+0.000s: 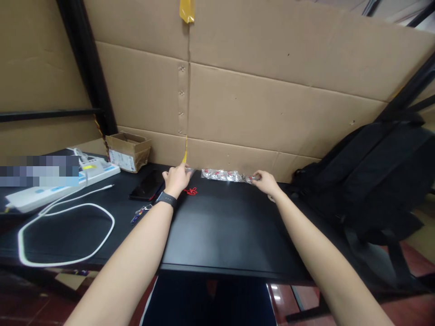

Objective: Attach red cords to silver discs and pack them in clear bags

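My left hand (177, 179), with a dark band on its wrist, is at the back of the black table. Its thumb and forefinger close on the edge of a clear plastic piece (192, 171), largely hidden by the hand. Just below lies a bundle of red cord (190, 191). To the right, a row of shiny clear packets (221, 175) with small red marks lies along the cardboard wall. At the row's right end, the fingers of my right hand (266, 183) pinch a small clear packet (252, 179). A pale round object (271, 198) shows partly beneath this hand.
Left of my hands are a dark phone (147, 184), a keychain (140, 214), an open cardboard box (130, 151), a white power strip (50, 186) and a looped white cable (110, 222). A black backpack (370, 181) takes up the right side. Cardboard (238, 104) closes off the back.
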